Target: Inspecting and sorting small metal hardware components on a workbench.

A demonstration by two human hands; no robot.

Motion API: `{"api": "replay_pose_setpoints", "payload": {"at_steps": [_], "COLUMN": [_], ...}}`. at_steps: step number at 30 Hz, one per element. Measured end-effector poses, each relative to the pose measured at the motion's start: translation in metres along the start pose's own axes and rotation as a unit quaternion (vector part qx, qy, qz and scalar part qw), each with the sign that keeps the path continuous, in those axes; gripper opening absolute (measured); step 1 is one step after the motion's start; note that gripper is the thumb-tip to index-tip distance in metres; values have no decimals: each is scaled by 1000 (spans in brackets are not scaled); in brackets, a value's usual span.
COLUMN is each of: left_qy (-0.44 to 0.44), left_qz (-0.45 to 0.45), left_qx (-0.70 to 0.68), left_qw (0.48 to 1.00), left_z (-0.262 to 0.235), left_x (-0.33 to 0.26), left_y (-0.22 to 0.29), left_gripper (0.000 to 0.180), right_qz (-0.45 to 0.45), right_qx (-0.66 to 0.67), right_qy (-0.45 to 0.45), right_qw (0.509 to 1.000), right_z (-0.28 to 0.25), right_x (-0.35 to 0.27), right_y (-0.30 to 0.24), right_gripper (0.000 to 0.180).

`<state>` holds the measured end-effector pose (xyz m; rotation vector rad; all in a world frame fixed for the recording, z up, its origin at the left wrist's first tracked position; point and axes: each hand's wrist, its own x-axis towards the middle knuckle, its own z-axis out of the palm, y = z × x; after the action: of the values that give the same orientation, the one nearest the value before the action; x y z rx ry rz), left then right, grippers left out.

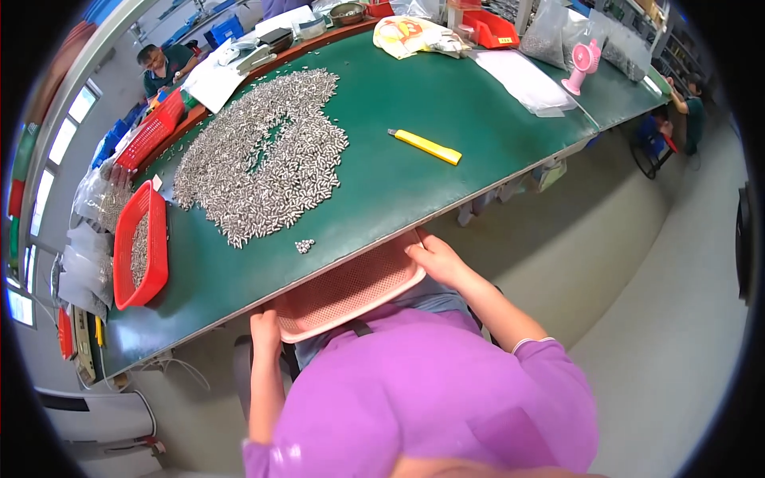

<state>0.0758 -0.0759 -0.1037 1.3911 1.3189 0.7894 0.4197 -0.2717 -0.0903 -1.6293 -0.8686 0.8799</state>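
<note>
A pink perforated plastic basket (351,288) rests at my lap, its far part hidden under the table edge. My left hand (265,327) grips its left end and my right hand (430,256) its right end; some fingers are out of sight. I see nothing inside the visible part of the basket. On the green tabletop (374,191) beyond it spreads a large heap of small silvery metal pins (271,167). A little cluster of metal pieces (304,246) lies apart, close to the front edge. Farther right is a yellow utility knife (426,146).
At the left stands a red basket (162,255) partly filled with metal pins, beside clear plastic bags (88,263). Toward the back right are white plastic sheets (526,80), a pink fan (584,68) and a red bin (488,30). Other people (166,68) are in the background.
</note>
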Motion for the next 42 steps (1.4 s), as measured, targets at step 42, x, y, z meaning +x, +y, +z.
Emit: {"api": "replay_pose_setpoints", "payload": {"at_steps": [42], "left_qy": [-260], "left_qz": [211], "left_qx": [156], "left_qw": [929], "left_z": [-39], "left_x": [-67], "left_y": [173], "left_gripper": [23], "right_qz": [-282], "right_qx": [-164], "right_qy": [-184], "right_qw": [927], "right_z": [9], "right_x": [-9], "right_y": [-161], "right_gripper": [22]}}
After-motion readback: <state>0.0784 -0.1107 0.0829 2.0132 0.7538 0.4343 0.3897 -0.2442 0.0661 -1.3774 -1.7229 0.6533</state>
